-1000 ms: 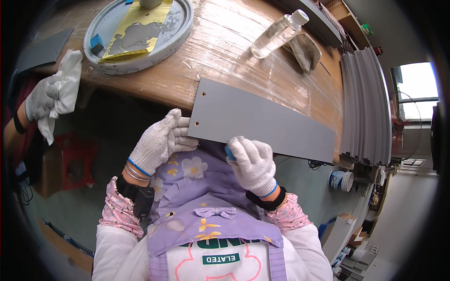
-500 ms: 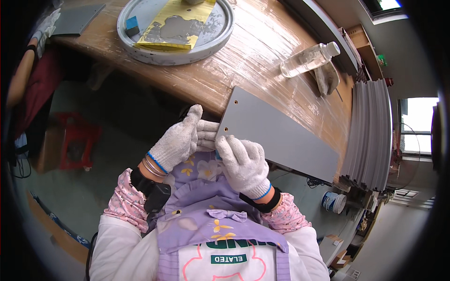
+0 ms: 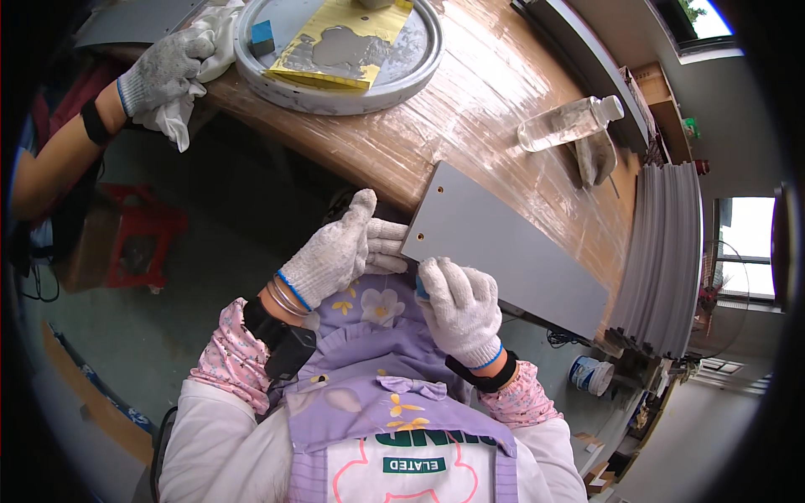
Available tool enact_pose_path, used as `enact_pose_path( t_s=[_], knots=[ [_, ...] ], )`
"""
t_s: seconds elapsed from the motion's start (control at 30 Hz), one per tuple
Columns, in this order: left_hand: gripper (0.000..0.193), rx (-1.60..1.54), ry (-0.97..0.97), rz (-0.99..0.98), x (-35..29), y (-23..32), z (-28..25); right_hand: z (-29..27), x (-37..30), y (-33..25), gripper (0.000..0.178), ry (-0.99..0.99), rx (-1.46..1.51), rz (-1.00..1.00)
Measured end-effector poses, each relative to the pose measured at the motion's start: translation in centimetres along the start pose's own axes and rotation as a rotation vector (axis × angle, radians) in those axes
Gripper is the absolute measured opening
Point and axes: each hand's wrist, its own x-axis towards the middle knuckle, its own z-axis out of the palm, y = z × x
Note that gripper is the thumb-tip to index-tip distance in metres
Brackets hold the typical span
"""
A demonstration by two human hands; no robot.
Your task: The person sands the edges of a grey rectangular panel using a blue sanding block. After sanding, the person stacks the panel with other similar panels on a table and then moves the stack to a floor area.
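A long grey panel with small brass-coloured holes near its left end lies on the table and juts over its front edge. My left hand, in a white knit glove, has its fingers stretched out against the panel's left end, with the thumb raised. Whether the fingertips reach under the panel is hidden. At the panel's near edge, close to the left corner, my gloved right hand is closed around a small blue block, mostly covered by the fingers.
A round grey tray carries a yellow sheet with grey paste and another blue block. A clear bottle lies near stacked grey panels. At left, a co-worker's gloved hand holds a white cloth. A red stool stands below.
My right hand has slid a little to the right along the panel's near edge. The co-worker's hand and cloth have come further into view. My left hand keeps its place at the panel's end.
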Motion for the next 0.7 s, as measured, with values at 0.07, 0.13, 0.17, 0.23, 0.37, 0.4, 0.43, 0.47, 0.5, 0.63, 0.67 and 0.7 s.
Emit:
enact_pose_path(
  t_s=[0.07, 0.13, 0.17, 0.23, 0.37, 0.4, 0.43, 0.47, 0.5, 0.63, 0.67, 0.7],
  knots=[
    [0.084, 0.025, 0.021, 0.01, 0.0, 0.0, 0.0, -0.2, -1.1, 0.6, 0.056, 0.022, -0.001, 0.043],
    [0.084, 0.049, 0.026, 0.002, 0.0, 0.1, 0.1, -0.1, -0.8, 0.2, 0.061, 0.038, 0.032, 0.053],
    [0.084, 0.061, 0.03, -0.002, -0.1, 0.1, 0.2, 0.3, 0.1, -0.2, 0.06, 0.056, 0.047, 0.034],
    [0.084, 0.138, 0.111, -0.038, -0.5, 0.7, 1.2, 1.2, 2.2, -1.2, 0.06, 0.09, 0.083, 0.017],
    [0.084, 0.002, 0.049, 0.002, -0.1, -0.2, 0.6, 1.1, 1.7, -0.8, 0.054, 0.112, 0.035, -0.015],
    [0.084, 0.018, 0.067, -0.006, -0.2, -0.2, 0.6, 0.8, 0.4, 0.1, 0.052, 0.115, -0.003, -0.01],
    [0.084, 0.031, 0.085, -0.011, -0.3, -0.1, 0.8, 0.0, -1.1, 0.8, 0.054, 0.104, -0.011, 0.055],
    [0.084, 0.045, 0.102, -0.016, -0.4, -0.1, 0.9, -0.6, -3.0, 1.6, 0.058, 0.104, -0.025, 0.12],
    [0.084, 0.05, 0.097, -0.021, -0.3, -0.2, 0.9, -1.1, -5.2, 2.7, 0.058, 0.116, -0.054, 0.166],
    [0.075, 0.171, 0.15, 0.075, -0.3, -0.2, 1.2, -2.3, -9.5, 4.5, 0.049, 0.183, 0.01, 0.375],
    [0.07, 0.249, 0.197, 0.169, 0.0, -0.9, 0.9, -2.3, -9.9, 4.6, 0.048, 0.244, 0.187, 0.554],
    [0.066, 0.333, 0.246, 0.269, -0.1, -1.0, 1.2, -2.4, -9.7, 4.5, 0.046, 0.311, 0.372, 0.728]
  ],
)
